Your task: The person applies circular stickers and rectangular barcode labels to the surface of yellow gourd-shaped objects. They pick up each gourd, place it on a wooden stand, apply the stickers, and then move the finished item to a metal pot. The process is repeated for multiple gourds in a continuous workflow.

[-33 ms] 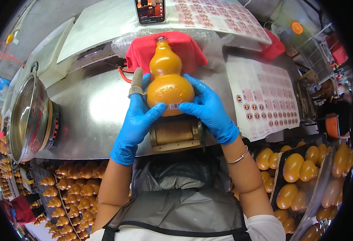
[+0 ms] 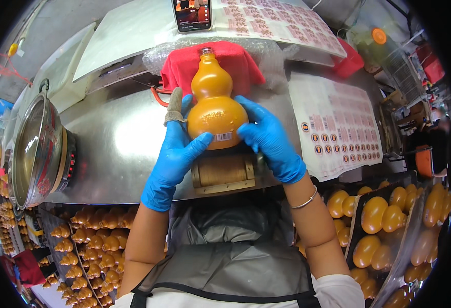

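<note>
A glossy amber gourd-shaped bottle (image 2: 211,84) lies tilted back, its narrow neck against a red cloth (image 2: 176,65). A small white barcode sticker (image 2: 223,137) is on its lower bulb. My left hand (image 2: 176,146), in a blue glove with a beige cover on one finger, holds the bulb's left side, its thumb beside the sticker. My right hand (image 2: 272,141), also gloved in blue, is against the right side of the bulb, thumb bent in near its edge and off the sticker. Below the bottle, a wooden block stand (image 2: 224,173) shows at the table's front edge.
A metal pot (image 2: 33,149) sits on a burner at the left. Sticker sheets (image 2: 338,123) lie at the right, with more on the raised white board (image 2: 133,31). A phone (image 2: 192,15) stands at the back. Racks of amber gourd bottles (image 2: 382,213) flank me below the table.
My right thumb has drawn off the sticker toward the bottle's right edge. The left hand and the bottle stay in place.
</note>
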Demonstrator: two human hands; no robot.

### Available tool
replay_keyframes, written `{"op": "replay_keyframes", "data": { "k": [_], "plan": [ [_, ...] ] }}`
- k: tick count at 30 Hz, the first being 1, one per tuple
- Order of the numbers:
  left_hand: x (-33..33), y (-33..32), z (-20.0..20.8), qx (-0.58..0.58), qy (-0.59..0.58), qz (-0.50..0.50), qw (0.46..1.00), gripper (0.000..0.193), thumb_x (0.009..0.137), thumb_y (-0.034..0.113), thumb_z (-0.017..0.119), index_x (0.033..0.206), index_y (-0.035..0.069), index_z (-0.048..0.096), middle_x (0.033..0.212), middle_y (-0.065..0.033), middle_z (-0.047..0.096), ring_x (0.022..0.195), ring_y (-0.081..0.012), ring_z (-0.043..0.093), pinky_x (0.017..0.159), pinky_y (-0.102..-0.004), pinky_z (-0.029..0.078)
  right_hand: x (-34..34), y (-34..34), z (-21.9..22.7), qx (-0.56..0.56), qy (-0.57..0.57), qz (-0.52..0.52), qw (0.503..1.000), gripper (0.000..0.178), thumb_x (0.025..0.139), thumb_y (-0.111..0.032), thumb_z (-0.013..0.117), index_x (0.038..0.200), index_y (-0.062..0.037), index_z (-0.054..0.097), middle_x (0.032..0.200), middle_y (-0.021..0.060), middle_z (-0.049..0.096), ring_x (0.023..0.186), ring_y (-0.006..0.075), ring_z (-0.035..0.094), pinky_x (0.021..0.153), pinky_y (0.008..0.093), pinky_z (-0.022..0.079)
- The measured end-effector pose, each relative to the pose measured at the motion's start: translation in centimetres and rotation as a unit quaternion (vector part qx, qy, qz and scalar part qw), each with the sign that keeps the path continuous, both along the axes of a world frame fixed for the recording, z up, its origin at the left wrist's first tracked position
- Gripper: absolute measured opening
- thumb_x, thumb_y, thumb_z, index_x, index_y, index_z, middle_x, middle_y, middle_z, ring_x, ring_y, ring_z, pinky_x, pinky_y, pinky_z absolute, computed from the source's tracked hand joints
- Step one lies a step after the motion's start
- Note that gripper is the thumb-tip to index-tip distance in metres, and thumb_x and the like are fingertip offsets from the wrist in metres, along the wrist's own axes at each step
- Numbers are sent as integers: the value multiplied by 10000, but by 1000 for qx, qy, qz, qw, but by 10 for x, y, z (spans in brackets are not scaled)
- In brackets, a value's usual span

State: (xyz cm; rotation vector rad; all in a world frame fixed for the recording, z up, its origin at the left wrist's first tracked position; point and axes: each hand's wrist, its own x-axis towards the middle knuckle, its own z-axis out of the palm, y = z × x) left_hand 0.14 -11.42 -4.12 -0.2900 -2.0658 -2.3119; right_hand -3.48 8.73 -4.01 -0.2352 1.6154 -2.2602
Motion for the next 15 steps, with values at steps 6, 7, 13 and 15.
{"op": "replay_keyframes", "data": {
  "k": [6, 7, 13, 15],
  "plan": [
    [-9, 0, -8, 112, -28, 17, 993, 866, 842, 232, 617, 1465, 146, 22, 1433, -200, 209, 1304, -280, 290, 1057, -376, 284, 8, 15, 5, -8, -72, -252, 965, 330, 970, -330, 420, 1005, -59, 605, 914, 48, 624, 760, 88, 557, 703, 262, 481],
    [-10, 2, -8, 113, -44, 29, 992, 861, 841, 224, 619, 1465, 150, 31, 1432, -201, 212, 1299, -278, 300, 1052, -375, 295, 18, 6, 13, 15, 0, -252, 968, 271, 950, -287, 484, 965, -52, 617, 905, 35, 628, 828, 113, 575, 795, 289, 471],
    [-11, 14, 9, 71, -89, 69, 991, 835, 835, 152, 620, 1463, 169, 69, 1409, -210, 251, 1254, -279, 373, 1011, -370, 371, 36, -5, 43, 398, 668, -52, 626, 341, 620, -103, 710, 957, -153, 683, 968, -42, 617, 818, 132, 542, 701, 293, 402],
    [-10, 13, 10, 103, -90, 66, 988, 833, 832, 129, 619, 1462, 174, 76, 1396, -212, 271, 1236, -285, 400, 997, -370, 392, 46, -6, 31, 424, 709, -42, 562, 364, 619, -137, 711, 978, -184, 685, 1008, -70, 607, 838, 118, 509, 709, 289, 385]
  ]
}}
